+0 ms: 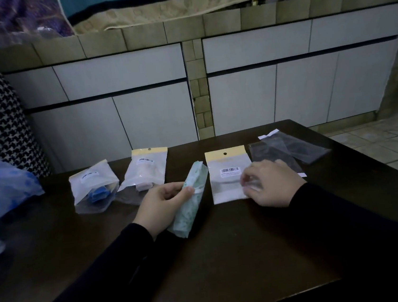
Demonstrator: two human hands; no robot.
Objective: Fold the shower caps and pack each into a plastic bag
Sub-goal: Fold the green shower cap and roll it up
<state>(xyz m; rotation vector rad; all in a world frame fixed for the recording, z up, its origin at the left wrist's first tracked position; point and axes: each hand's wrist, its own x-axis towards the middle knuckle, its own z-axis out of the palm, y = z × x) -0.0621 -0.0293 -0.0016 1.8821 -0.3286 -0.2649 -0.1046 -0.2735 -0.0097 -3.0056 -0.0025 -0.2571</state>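
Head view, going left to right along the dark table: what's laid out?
Crumpled blue plastic bag → packed bag with blue cap → packed bag with pale cap → folded green shower cap in left hand → empty labelled bag under right hand → clear bags.

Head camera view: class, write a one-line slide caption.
Left hand grips a folded green shower cap while right hand pinches an empty bag.

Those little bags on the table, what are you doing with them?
A person is packing shower caps. The left hand grips a folded green cap. The right hand fingers the bottom edge of an empty bag lying flat on the table. Two filled bags lie to the left, and spare clear bags to the right.
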